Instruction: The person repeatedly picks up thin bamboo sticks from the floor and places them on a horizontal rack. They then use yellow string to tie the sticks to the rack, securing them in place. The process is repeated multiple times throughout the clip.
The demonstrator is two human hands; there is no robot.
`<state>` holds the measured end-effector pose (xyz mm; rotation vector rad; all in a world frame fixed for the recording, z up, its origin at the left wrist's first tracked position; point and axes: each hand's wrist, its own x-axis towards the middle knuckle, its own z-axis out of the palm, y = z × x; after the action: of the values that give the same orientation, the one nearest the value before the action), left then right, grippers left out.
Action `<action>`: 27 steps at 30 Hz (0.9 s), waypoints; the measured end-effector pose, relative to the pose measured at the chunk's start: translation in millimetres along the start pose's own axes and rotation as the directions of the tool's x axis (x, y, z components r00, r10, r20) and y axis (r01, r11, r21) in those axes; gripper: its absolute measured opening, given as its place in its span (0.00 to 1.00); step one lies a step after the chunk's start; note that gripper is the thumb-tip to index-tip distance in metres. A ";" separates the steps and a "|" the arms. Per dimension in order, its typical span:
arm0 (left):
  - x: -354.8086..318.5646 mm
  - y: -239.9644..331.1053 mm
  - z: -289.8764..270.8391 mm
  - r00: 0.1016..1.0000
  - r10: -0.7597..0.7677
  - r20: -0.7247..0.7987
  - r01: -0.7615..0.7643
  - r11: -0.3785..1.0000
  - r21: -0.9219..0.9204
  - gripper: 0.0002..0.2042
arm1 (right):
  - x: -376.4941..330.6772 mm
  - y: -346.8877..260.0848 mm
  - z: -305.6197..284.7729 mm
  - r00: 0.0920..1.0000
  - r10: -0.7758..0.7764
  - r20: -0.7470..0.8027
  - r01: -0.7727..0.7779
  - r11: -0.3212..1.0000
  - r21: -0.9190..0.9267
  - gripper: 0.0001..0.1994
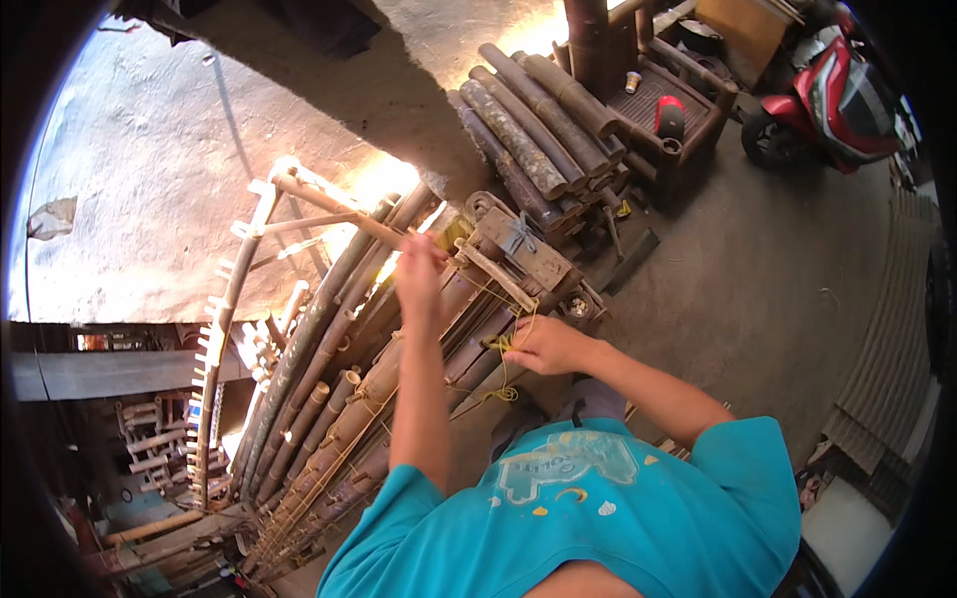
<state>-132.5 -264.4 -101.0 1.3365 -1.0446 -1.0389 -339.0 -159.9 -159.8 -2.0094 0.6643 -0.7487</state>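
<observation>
My left hand is raised over the bamboo poles, its fingers curled and a little blurred. What it grips, if anything, I cannot make out. Lower and to the right, my right hand is closed on a thin yellow cord, which hangs in loops below the fingers. Strands of this cord run up to a short bamboo bar in front of a wooden block and stretch along the poles toward the lower left.
Cut bamboo lengths lie stacked at the far side, next to a bamboo chair. A red scooter stands far right. On the left rises a curved bamboo frame with pegs. Corrugated sheets lie along the right.
</observation>
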 end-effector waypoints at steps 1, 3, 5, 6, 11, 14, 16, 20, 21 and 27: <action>31.1 0.5 -6.5 0.999 0.032 0.028 -0.031 0.999 -0.025 0.11 | -3.8 -5.3 4.1 0.999 -0.037 -0.029 0.035 0.997 -0.063 0.15; 72.2 -33.9 -16.2 0.992 0.117 -0.038 -0.105 0.967 0.232 0.13 | -5.8 -29.8 3.7 0.995 -0.075 -0.066 0.064 0.986 -0.155 0.13; 87.3 -95.5 -30.2 0.971 0.240 -0.023 -0.162 0.719 0.675 0.14 | -5.8 -24.3 -1.0 0.982 -0.179 -0.053 0.165 0.965 -0.202 0.13; 84.3 -130.2 -40.0 0.973 0.230 0.021 -0.144 0.534 0.833 0.14 | -11.9 -20.2 2.4 0.977 -0.210 -0.047 0.195 0.957 -0.213 0.13; 81.2 -115.1 -56.5 0.985 0.166 0.037 -0.107 0.439 0.892 0.16 | -14.1 -1.0 22.8 0.993 -0.096 -0.063 0.067 0.932 -0.357 0.13; 45.5 -54.1 -108.1 0.966 -0.114 0.231 -0.070 0.746 0.662 0.16 | -41.0 -4.2 61.0 0.695 0.261 -0.670 0.031 0.920 0.391 0.13; 5.0 -32.1 -177.9 0.982 0.087 0.166 -0.178 0.717 0.674 0.16 | -49.1 -4.9 106.0 0.309 0.691 -0.654 0.297 0.583 0.756 0.14; -112.3 -5.2 -308.2 0.986 0.145 0.087 -0.145 0.460 0.876 0.15 | -48.1 -57.4 247.3 0.617 0.750 0.237 -0.373 0.014 0.928 0.17; -141.4 -7.8 -330.4 0.998 0.038 0.050 -0.061 0.432 0.900 0.15 | -33.6 -81.9 282.4 0.644 0.632 0.431 -0.543 -0.019 0.839 0.18; -213.4 -74.4 -338.4 0.974 0.017 0.225 -0.212 0.416 0.884 0.19 | 92.1 -140.7 359.8 0.407 0.872 -0.273 0.431 0.080 0.899 0.10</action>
<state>149.5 21.9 -164.8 1.9992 -1.9926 -0.4160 4.9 38.3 -175.0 0.1240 0.7477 -1.4599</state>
